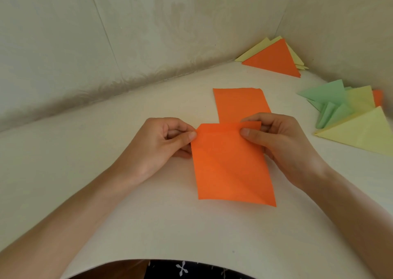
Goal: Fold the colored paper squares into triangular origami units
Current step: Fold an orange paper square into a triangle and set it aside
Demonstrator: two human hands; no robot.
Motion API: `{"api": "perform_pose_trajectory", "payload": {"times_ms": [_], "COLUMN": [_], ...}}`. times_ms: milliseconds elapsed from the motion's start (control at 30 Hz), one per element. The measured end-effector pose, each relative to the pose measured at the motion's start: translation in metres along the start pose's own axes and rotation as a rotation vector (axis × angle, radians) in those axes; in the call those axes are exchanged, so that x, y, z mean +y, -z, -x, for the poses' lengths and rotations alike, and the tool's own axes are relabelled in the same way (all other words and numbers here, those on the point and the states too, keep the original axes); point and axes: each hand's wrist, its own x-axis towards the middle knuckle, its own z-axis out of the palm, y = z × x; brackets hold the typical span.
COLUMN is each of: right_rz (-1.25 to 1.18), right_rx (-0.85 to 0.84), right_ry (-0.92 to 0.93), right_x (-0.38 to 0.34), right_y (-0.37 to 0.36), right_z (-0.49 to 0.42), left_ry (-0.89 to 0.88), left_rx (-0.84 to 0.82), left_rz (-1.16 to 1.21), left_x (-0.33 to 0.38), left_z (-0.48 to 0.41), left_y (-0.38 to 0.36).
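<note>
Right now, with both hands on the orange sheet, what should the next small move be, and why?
Probably nudge the two layers until their top edges match, then press the fold flat. The left hand and right hand each pinch a top corner of the orange paper, and a back layer peeks out, offset, along the top right, so the edges look not yet flush.

Cream tabletop [148,225], pale patterned walls [148,34] behind, dark white-printed fabric [191,270] below near table edge
</note>
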Motion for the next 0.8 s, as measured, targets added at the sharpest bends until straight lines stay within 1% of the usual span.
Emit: {"api": "perform_pose_trajectory", "payload": {"times_ms": [133,467,700,800], "right_rz": [-0.014,0.064,0.108,0.150], "right_rx": [-0.021,-0.027,-0.034,-0.042], "right_ry": [-0.003,0.024,0.068,0.090], "right_x": [0.0002,0.0024,0.0006,0.0007], "right_y": [-0.0014,-0.0032,-0.0037,-0.0040], "right_z": [0.0005,0.0008,0.0013,0.0012], "left_ry": [0.017,-0.001,-0.053,-0.049], "left_rx": [0.012,-0.008,-0.068,-0.096], "left_rz": [0.007,0.002,-0.081,-0.091], "left_x": [0.0002,-0.0020,-0.0022,-0.0020], "left_z": [-0.0005,-0.0003,-0.0010,-0.0014], "left_y": [-0.0013,0.0010,0.0034,0.0045]}}
